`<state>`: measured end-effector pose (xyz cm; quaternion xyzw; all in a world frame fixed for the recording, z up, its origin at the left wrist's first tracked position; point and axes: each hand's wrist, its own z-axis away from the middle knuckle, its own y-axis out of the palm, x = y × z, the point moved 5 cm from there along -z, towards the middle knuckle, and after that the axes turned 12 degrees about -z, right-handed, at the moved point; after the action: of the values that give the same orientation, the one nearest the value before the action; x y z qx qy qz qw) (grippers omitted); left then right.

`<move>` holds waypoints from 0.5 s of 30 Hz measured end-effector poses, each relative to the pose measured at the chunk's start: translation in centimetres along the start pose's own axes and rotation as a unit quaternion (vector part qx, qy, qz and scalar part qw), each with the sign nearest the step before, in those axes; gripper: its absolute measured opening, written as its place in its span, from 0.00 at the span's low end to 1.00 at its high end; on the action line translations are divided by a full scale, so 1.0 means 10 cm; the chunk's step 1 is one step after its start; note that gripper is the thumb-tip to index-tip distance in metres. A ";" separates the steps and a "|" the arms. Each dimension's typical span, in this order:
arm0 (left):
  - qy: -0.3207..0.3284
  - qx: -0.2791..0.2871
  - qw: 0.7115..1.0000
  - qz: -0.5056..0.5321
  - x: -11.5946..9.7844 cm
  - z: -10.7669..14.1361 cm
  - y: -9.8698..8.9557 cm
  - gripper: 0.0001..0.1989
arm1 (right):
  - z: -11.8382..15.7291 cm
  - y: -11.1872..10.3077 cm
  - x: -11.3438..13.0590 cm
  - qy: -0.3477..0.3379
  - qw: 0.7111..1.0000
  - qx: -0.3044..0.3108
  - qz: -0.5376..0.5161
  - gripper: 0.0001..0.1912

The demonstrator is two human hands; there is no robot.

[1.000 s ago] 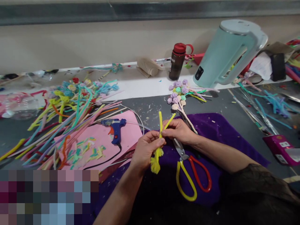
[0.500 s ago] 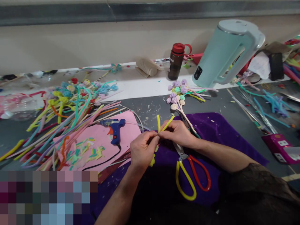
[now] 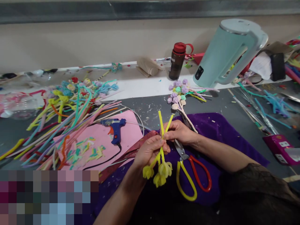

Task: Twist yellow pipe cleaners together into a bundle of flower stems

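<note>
yellow flower heads (image 3: 160, 177), mostly tucked behind the left hand (image 3: 150, 148) half a second ago, now dangle in plain view below it, three of them, just in front of the person's dark clothing. right beside them, scissors (image 3: 183, 156) lie on a purple cloth (image 3: 220, 125), one handle yellow and one red, the blades running up toward the right hand (image 3: 177, 132). from where i stand, the left thumb and fingers are closed on the yellow stems (image 3: 161, 123) above the blooms, and the right thumb and fingers pinch them at the same spot, where two ends rise past both hands in a v. off to the left, a pink sheet (image 3: 131, 125) bears cut scraps (image 3: 86, 151) and a blue glue gun (image 3: 116, 125), with a heap of fuzzy stems (image 3: 72, 122) overlapping it. beyond the right hand lies a bunch of lilac and cream flowers (image 3: 177, 90); farther back stand a red-capped bottle (image 3: 177, 64) and a pale green kettle (image 3: 222, 56).
</note>
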<state>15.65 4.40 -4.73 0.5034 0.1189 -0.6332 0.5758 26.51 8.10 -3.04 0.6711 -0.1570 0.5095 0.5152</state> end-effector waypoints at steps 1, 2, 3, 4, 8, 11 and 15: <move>-0.008 0.004 1.000 0.007 0.02 -0.01 0.00 0.14 | 0.00 -0.01 -0.01 0.004 1.000 -0.002 -0.001 0.10; -0.018 -0.002 1.000 0.010 0.03 -0.01 0.00 0.13 | -0.01 -0.02 -0.01 0.007 1.000 -0.007 0.004 0.10; -0.027 -0.015 0.999 0.007 0.03 -0.01 -0.02 0.12 | -0.01 -0.03 0.00 0.007 1.000 -0.015 0.013 0.10; -0.033 -0.031 0.999 -0.007 0.02 -0.01 -0.03 0.11 | -0.01 -0.04 0.01 0.007 0.999 -0.025 0.026 0.10; 0.034 -0.105 0.986 -0.121 -0.13 0.04 -0.12 0.12 | -0.02 -0.09 0.06 0.015 0.995 -0.070 0.076 0.10; 0.110 -0.186 0.947 -0.238 -0.22 0.09 -0.18 0.11 | -0.01 -0.09 0.07 0.015 0.990 -0.098 0.104 0.09; 0.170 -0.262 0.868 -0.386 -0.23 0.12 -0.21 0.09 | 0.01 -0.05 0.06 0.012 0.981 -0.131 0.144 0.10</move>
<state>12.89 5.51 -3.27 0.3475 0.5612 -0.6551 0.3676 27.20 8.44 -2.84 0.5614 -0.3112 0.5617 0.5219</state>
